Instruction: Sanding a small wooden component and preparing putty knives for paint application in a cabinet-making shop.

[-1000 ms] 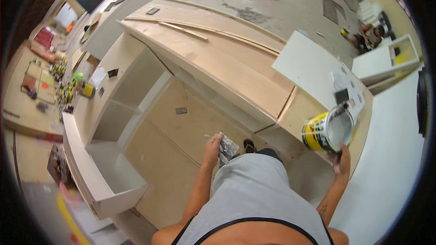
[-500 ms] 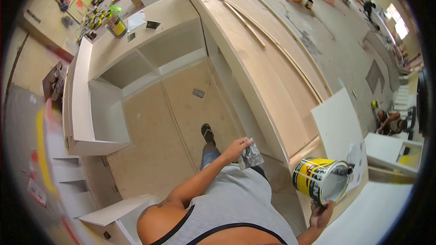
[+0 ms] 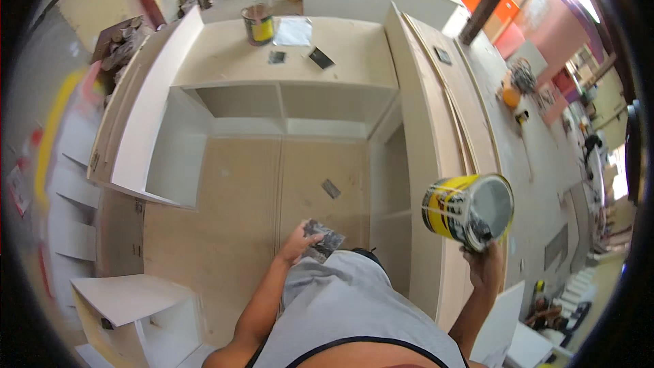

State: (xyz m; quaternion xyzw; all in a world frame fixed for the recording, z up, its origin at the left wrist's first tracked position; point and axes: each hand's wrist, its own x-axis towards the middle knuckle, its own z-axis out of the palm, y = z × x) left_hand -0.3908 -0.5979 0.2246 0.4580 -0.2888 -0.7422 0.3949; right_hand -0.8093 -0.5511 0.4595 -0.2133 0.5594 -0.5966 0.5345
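In front of my body my left hand (image 3: 294, 245) is closed on a flat putty spreader (image 3: 327, 238), a thin rectangular plate smeared dark and grey. Off to the right, my right hand (image 3: 485, 266) supports a yellow and black paint can (image 3: 449, 208) from underneath. The can is tilted, so its opening shows, with grey paste (image 3: 496, 203) inside and a dark, caked patch at the rim. White drips run down its side. Most of the right fingers are hidden beneath the can. Another flat, grey-smeared plate (image 3: 331, 189) lies on the brown floor panel ahead of me.
Around me stand pale cabinet frames (image 3: 354, 48). The far one bears a second can (image 3: 260, 29), a white sheet (image 3: 294, 31) and dark flat pieces (image 3: 321, 58). Wood strips (image 3: 455, 112) lie along the right cabinet. A white open box unit (image 3: 129, 296) stands at lower left.
My view has turned to the right, and the far cabinet now faces me squarely. The can has risen away from the white panel at right. Both hands keep their holds.
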